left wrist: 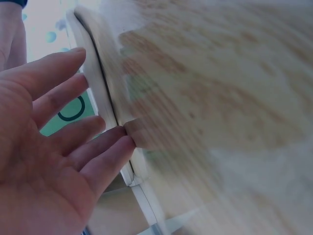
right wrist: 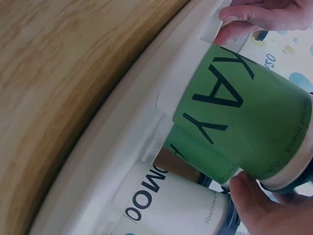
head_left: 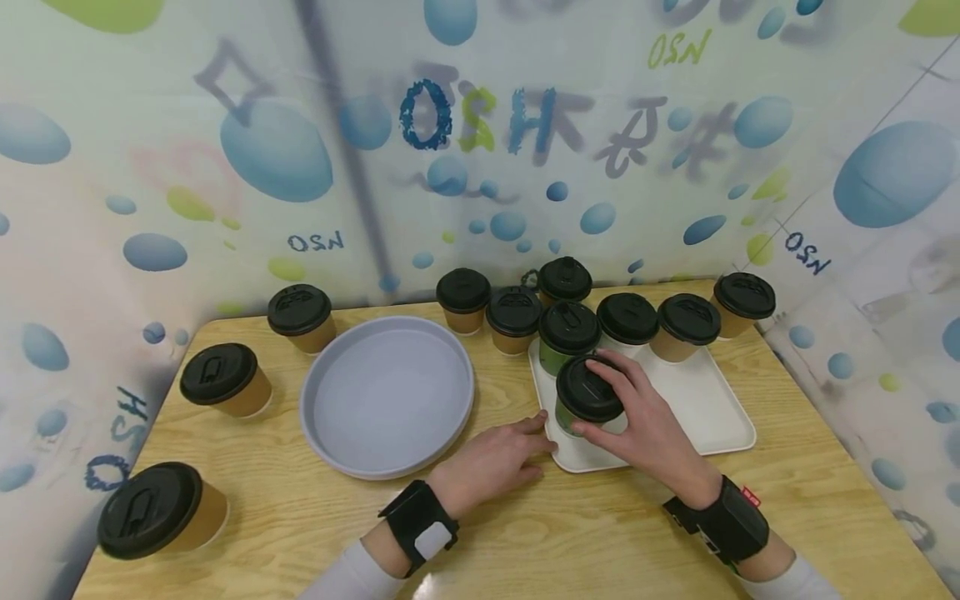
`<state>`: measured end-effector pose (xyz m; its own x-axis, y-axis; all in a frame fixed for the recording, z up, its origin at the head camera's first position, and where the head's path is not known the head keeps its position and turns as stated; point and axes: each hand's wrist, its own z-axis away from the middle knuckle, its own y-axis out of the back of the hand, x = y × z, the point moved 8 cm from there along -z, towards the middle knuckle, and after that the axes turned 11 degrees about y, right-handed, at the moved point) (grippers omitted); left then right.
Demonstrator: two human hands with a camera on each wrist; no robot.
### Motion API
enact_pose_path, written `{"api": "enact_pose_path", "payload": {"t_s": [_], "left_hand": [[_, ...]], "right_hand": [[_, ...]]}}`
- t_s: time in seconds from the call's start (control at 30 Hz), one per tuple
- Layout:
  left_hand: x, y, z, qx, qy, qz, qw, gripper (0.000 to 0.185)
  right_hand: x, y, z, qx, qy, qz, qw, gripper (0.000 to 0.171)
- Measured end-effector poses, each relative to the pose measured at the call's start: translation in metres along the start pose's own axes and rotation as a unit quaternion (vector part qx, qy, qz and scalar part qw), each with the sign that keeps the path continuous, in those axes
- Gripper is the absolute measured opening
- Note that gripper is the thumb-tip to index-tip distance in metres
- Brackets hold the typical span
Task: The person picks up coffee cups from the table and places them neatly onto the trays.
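Note:
My right hand grips a green paper cup by its black lid, thumb on the near side and fingers over the far side. The cup stands upright at the front left of a white rectangular tray, its base close over the tray. Dark letters show on its side in the right wrist view. My left hand is at the tray's left edge, fingertips right at the rim and fingers relaxed. Behind the gripped cup, another green cup and a white cup stand on the tray.
A round lilac tray lies left of my hands. Brown cups with black lids stand around it, including a near-left one and a back one. More brown cups stand along the back right. A printed curtain hangs behind the table.

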<state>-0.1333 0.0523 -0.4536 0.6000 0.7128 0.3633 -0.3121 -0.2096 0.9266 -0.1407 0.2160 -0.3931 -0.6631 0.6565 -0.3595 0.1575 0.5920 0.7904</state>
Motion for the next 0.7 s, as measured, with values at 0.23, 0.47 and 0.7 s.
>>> {"api": "enact_pose_path", "payload": {"t_s": [0.23, 0.47, 0.7], "left_hand": [[-0.001, 0.0, 0.0, -0.006, 0.005, 0.01, 0.9999, 0.035], [0.0, 0.0, 0.001, -0.003, 0.006, 0.006, 1.0, 0.037], [0.0, -0.001, 0.003, -0.004, 0.011, 0.006, 0.9999, 0.037]], "right_hand": [[0.012, 0.035, 0.005, 0.06, -0.001, -0.004, 0.998, 0.069], [0.041, 0.1, 0.012, 0.177, -0.02, 0.031, 0.984, 0.052], [0.085, 0.147, 0.02, 0.27, -0.069, 0.067, 0.958, 0.046]]}}
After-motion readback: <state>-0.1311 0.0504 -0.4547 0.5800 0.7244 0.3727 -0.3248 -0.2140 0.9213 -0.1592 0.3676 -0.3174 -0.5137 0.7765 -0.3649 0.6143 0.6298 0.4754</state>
